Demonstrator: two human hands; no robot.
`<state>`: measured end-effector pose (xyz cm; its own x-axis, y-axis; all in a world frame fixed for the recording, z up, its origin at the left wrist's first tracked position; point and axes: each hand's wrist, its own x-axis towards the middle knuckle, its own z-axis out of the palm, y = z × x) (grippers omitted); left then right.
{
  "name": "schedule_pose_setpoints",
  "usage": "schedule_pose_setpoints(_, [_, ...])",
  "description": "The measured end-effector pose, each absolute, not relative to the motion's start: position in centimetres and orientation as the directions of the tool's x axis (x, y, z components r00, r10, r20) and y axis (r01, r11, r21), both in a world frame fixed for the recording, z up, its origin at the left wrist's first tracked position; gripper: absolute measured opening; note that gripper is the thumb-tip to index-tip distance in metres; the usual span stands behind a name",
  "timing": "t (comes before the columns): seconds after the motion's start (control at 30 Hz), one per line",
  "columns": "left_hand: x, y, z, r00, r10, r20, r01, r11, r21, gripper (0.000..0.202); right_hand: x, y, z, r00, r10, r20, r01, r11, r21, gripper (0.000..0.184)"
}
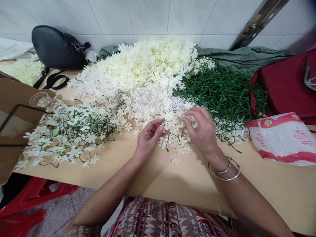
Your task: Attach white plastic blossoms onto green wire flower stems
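My left hand (pixel 148 139) is pinched at the front of the heap, with thumb and fingertips closed on a small white artificial flower (pixel 166 125). A thin green plastic stem (pixel 168 143) hangs just beside those fingertips. Opposite it, my right hand (pixel 202 130) has thumb and forefinger brought together over loose white blossoms; whatever lies between them is too small to make out. Below both hands, single white petal pieces (pixel 175 158) lie on the table. Behind them spreads a large mound of cream-white blossoms (pixel 148 62), with thin white stems (pixel 148 98) at its front.
Flowers on green stems (pixel 74 131) are piled at left, beside a cardboard box (pixel 12 131) and clear plastic cup (pixel 40 99). Green stems (pixel 222 89) are heaped at right, near a red bag (pixel 283 85) and pink-white packet (pixel 283 138). A black bag (pixel 58 47) stands behind.
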<state>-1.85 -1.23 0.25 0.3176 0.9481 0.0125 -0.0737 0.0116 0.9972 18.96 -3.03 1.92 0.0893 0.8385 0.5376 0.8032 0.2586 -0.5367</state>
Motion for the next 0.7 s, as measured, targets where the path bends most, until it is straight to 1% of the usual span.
schedule_pose_setpoints(0.03, [-1.9,-1.3,0.2,0.320,0.947,0.026,-0.084,0.001,0.996,0.042,19.7,-2.8,1.5,0.141,0.839,0.525,0.853,0.166,-0.494,0.016])
schedule_pose_setpoints(0.07, [-1.9,-1.3,0.2,0.323,0.946,0.037,-0.094,-0.007,0.996,0.041,20.4,-2.6,1.1,0.155,0.854,0.497,0.889,0.099,-0.447,0.018])
schedule_pose_setpoints(0.1, [-1.9,-1.3,0.2,0.332,0.942,0.044,-0.106,-0.009,0.994,0.041,20.9,-2.5,0.7,0.141,0.876,0.462,0.908,0.072,-0.414,0.017])
schedule_pose_setpoints(0.17, [-2.0,-1.4,0.3,0.358,0.933,0.037,-0.134,0.012,0.991,0.041,21.5,-2.4,0.2,0.118,0.904,0.410,0.916,0.060,-0.397,0.014])
schedule_pose_setpoints(0.27, [-2.0,-1.4,0.3,0.374,0.927,0.030,-0.144,0.026,0.989,0.042,21.6,-2.4,0.2,0.111,0.920,0.377,0.913,0.056,-0.404,0.017])
schedule_pose_setpoints(0.4, [-1.9,-1.3,0.0,0.342,0.936,0.085,-0.131,-0.042,0.990,0.043,21.3,-2.5,0.3,0.094,0.931,0.353,0.928,0.046,-0.370,0.015])
schedule_pose_setpoints(0.47, [-1.9,-1.3,-0.2,0.324,0.938,0.124,-0.098,-0.097,0.990,0.042,21.3,-2.5,0.2,0.091,0.933,0.348,0.929,0.045,-0.366,0.015])
schedule_pose_setpoints(0.53, [-1.8,-1.3,-0.5,0.296,0.939,0.173,-0.039,-0.169,0.985,0.040,21.3,-2.5,0.0,0.117,0.915,0.387,0.922,0.044,-0.384,0.013])
schedule_pose_setpoints(0.6, [-1.7,-1.3,-0.7,0.259,0.940,0.221,0.002,-0.230,0.973,0.038,21.3,-2.5,0.2,0.156,0.874,0.460,0.900,0.066,-0.430,0.010])
schedule_pose_setpoints(0.7, [-1.6,-1.3,-0.7,0.211,0.950,0.231,-0.021,-0.231,0.973,0.031,21.0,-2.5,0.8,0.209,0.819,0.535,0.809,0.163,-0.565,0.007])
